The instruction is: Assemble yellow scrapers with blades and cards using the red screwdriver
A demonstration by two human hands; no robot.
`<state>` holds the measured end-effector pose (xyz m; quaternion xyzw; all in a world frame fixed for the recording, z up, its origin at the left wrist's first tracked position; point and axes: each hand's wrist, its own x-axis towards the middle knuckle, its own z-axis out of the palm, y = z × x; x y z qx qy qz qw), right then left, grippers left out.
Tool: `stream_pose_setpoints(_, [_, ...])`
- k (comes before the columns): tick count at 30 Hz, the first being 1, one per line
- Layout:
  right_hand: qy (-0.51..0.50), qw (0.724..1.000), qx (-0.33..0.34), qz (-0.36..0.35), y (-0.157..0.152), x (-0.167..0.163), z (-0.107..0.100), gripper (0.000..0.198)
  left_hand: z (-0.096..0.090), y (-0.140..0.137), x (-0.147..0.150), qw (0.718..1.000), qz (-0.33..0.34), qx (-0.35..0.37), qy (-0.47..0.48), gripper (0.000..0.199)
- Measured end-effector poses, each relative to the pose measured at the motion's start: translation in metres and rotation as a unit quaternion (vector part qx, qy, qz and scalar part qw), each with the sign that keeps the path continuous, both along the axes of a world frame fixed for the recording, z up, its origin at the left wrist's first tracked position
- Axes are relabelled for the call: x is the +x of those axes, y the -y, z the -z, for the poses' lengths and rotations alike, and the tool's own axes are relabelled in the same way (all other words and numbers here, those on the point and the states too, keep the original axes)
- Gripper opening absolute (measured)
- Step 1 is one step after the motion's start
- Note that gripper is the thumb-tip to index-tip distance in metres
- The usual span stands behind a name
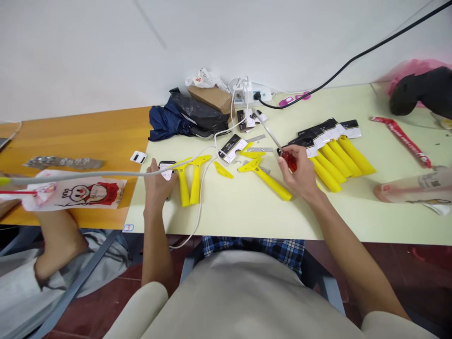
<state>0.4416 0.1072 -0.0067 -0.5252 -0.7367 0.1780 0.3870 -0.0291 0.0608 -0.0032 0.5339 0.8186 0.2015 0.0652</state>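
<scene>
The right hand's (299,172) grip is closed round the screwdriver (289,161), its shaft pointing to the worktop's (240,216) back edge. The left hand (157,182) is at the phone (167,171), near the left edge; I cannot tell how open its grip is. Scrapers (195,180) lie between the hands.

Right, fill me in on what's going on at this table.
A person grips a red-handled screwdriver in the right hand, its shaft pointing toward the wall. The left hand is at a phone, partly covering it. Between the hands lie three yellow handles, loose yellow pieces and flat metal strips. Further right, more yellow handles lie in a row with cards at their far ends.
</scene>
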Motion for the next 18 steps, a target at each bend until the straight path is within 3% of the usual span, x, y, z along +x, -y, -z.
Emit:
stream_pose_setpoints(3, [0.071, 0.996, -0.025, -0.039, 0.001, 0.001, -0.005, 0.05, 0.0, 0.015, 0.023, 0.998, 0.014, 0.045, -0.043, 0.083])
stream_pose_setpoints(6, [0.14, 0.986, -0.049, -0.075, 0.001, 0.002, -0.008, 0.061, 0.006, 0.036, 0.057, 0.993, 0.09, 0.075, -0.018, 0.068])
stream_pose_setpoints(10, [0.205, 0.971, -0.078, -0.097, 0.001, -0.001, -0.004, 0.051, 0.015, 0.052, 0.098, 0.985, 0.145, 0.08, 0.05, 0.058])
stream_pose_setpoints(14, [0.233, 0.967, -0.078, -0.061, 0.0, -0.002, 0.002, 0.031, 0.017, 0.038, 0.112, 0.983, 0.141, 0.086, 0.079, 0.058])
stream_pose_setpoints(18, [0.228, 0.972, -0.057, -0.005, -0.004, 0.002, 0.004, 0.026, 0.016, 0.009, 0.11, 0.983, 0.122, 0.107, 0.085, 0.053])
